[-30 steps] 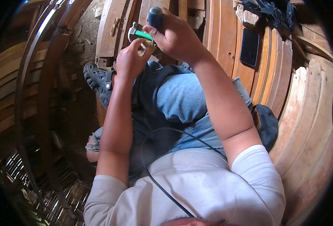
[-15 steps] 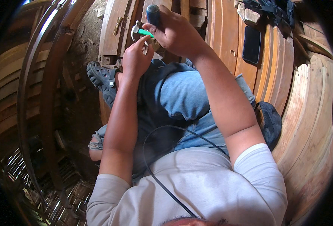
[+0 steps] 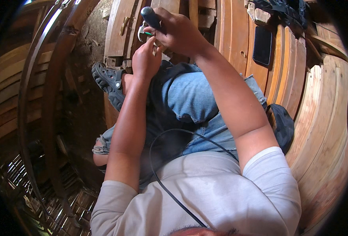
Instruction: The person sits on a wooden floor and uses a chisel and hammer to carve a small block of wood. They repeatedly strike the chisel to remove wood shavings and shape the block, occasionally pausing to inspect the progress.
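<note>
The person's right hand (image 3: 178,33) has its fingers wrapped around a dark blue handle (image 3: 152,19), whose rounded butt sticks up out of the fist and leans to the left, while whatever lies below the fist is hidden. The left hand (image 3: 145,61) is just beside and below it, thumb and forefinger close together by the lower side of the right fist; whether they pinch anything there cannot be told, as the spot is small and partly covered. Next to both hands shows a claw hammer (image 3: 141,31) with a pale metal head and a bit of green shaft, the rest of it behind the right hand. To the left of the hammer, a curved brass-coloured fitting (image 3: 124,26) is on a brown wooden panel (image 3: 114,41). Well to the right, a black phone (image 3: 262,46) lies on brown boards (image 3: 231,47), with a rough wood block (image 3: 259,16) near its upper end. Below the hands are the person's blue jeans (image 3: 191,96), and a dark clog (image 3: 108,83) shows left of the left forearm
</note>
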The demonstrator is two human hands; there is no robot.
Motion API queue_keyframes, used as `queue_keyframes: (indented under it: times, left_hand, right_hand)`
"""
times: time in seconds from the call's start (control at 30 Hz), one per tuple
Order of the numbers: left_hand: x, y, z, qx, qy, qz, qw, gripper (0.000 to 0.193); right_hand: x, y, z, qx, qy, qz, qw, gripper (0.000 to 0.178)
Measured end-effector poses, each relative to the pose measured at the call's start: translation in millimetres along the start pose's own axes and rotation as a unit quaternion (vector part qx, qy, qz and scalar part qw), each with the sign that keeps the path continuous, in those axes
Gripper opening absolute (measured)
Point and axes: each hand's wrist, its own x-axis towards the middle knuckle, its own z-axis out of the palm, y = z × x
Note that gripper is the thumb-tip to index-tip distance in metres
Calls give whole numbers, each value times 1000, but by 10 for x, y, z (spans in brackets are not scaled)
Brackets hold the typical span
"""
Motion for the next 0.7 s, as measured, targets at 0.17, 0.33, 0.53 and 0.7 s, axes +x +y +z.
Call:
queue_keyframes:
  times: [0.17,0.33,0.53,0.7]
  left_hand:
    - [-5,-7,5,0,2,2,1000,38]
    - [-22,-50,43,12,13,-5,1000,38]
    - [3,43,16,-60,17,4,998,40]
    - [-7,66,5,-44,22,3,999,39]
  right_hand:
    - [36,-48,-13,-7,-1,-56,998,41]
    - [19,-45,-46,28,-20,-34,999,36]
    - [24,-189,-253,26,52,-31,998,39]
    - [96,-193,-334,59,82,-24,995,53]
